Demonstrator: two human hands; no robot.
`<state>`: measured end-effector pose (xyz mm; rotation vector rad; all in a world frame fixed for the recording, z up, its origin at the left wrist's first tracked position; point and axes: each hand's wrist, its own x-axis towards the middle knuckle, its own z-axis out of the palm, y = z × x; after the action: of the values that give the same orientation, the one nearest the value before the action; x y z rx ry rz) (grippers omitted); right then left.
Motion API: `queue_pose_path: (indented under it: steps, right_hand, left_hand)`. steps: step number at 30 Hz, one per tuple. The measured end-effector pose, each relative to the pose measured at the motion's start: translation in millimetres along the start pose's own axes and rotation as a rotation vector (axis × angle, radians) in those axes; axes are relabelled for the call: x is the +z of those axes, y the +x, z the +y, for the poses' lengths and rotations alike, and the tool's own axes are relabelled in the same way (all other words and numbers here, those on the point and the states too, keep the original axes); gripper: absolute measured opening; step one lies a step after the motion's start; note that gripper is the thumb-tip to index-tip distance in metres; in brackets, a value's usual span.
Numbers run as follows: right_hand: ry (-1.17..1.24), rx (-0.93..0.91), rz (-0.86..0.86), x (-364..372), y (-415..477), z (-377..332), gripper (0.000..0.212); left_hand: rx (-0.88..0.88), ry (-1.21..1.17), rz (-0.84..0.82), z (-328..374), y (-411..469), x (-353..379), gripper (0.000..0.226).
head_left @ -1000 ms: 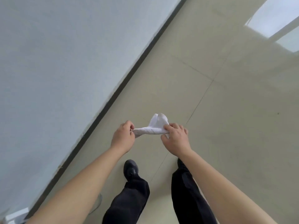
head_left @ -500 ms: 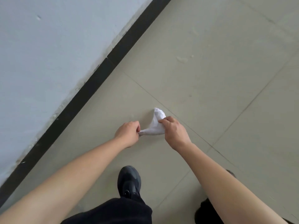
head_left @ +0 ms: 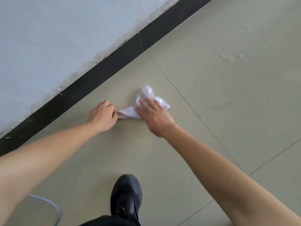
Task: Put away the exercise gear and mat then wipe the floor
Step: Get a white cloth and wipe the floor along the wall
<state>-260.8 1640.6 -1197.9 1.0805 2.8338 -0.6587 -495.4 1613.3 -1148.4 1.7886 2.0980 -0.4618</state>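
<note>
A crumpled white cloth [head_left: 147, 95] lies on the beige tiled floor [head_left: 211, 98] a little way out from the wall. My left hand [head_left: 102, 114] pinches the cloth's left corner with curled fingers. My right hand [head_left: 154, 115] lies flat on top of the cloth, fingers straight and slightly blurred. Part of the cloth is hidden under that hand. Small wet spots [head_left: 227, 58] glisten on the tiles to the far right.
A pale wall [head_left: 57, 38] with a black skirting board [head_left: 101, 70] runs diagonally on the left. My black shoe [head_left: 126, 195] stands at the bottom centre. A curved grey rim [head_left: 52, 205] shows at the lower left.
The view has dropped closer to the floor. The cloth went from being held up between both hands to lying on the tiles. My right hand has flattened onto it.
</note>
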Motion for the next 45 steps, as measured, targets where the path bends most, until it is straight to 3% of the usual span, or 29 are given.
queue_pose_path:
  steps: [4,7,11,15,19,21,23,25,27,29,31,34,37,39,41,45]
  right_hand:
    - [-0.004,0.501,0.001,-56.2,30.3,61.7,0.074]
    - [0.051,0.599,-0.042,-73.9,47.0,68.0,0.082]
    - [-0.024,0.28,-0.101,-49.7,58.0,13.0,0.069]
    - [0.022,-0.067,-0.083,-1.5,8.0,-58.5,0.059]
    - [0.052,-0.237,-0.082,24.1,-38.2,-37.5,0.047]
    - [0.052,-0.104,0.101,19.2,-42.3,2.3,0.048]
    - [0.059,0.2,0.241,2.1,-40.4,39.4,0.055]
    - [0.055,0.543,0.21,-15.7,-40.7,48.3,0.065]
    - [0.039,0.719,0.19,-16.1,-35.3,29.8,0.073]
    - [0.005,0.603,0.164,-3.2,-27.4,-10.8,0.075]
    - [-0.012,0.268,0.105,24.3,-17.9,-61.2,0.069]
    - [-0.059,-0.2,-0.185,46.2,-17.3,-139.9,0.053]
    - [-0.111,-0.336,-0.282,45.6,-20.9,-149.3,0.047]
    - [-0.098,-0.339,-0.186,40.4,-19.0,-108.3,0.052]
    - [-0.092,-0.142,-0.062,25.3,-22.0,-49.2,0.058]
    - [0.0,0.551,0.045,-22.3,-61.8,82.8,0.065]
  left_hand:
    - [-0.132,-0.095,0.018,3.6,-0.1,-2.8,0.025]
    - [-0.141,-0.136,0.091,-0.1,5.5,-1.0,0.028]
    - [-0.21,-0.173,0.121,-7.0,12.7,-5.1,0.04]
    - [-0.278,-0.205,0.125,1.6,18.5,-13.5,0.037]
    - [-0.275,-0.163,0.129,9.8,27.5,-15.2,0.036]
    - [-0.271,-0.155,0.12,10.8,31.6,-16.3,0.034]
    - [-0.267,-0.152,0.111,8.2,32.8,-17.5,0.036]
    - [-0.252,-0.159,0.11,4.1,30.5,-18.0,0.039]
    - [-0.234,-0.177,0.109,0.0,29.9,-19.4,0.041]
    - [-0.222,-0.196,0.099,-2.4,30.3,-21.9,0.043]
    - [-0.214,-0.212,0.088,-2.8,31.0,-25.4,0.044]
    - [-0.21,-0.202,0.062,-1.5,29.5,-28.6,0.043]
    - [-0.219,-0.188,0.037,3.1,28.3,-28.0,0.043]
    - [-0.219,-0.166,0.021,7.8,27.7,-26.0,0.042]
    - [-0.212,-0.111,0.007,13.9,27.5,-23.6,0.04]
    - [-0.204,-0.036,0.024,35.5,33.0,-23.1,0.034]
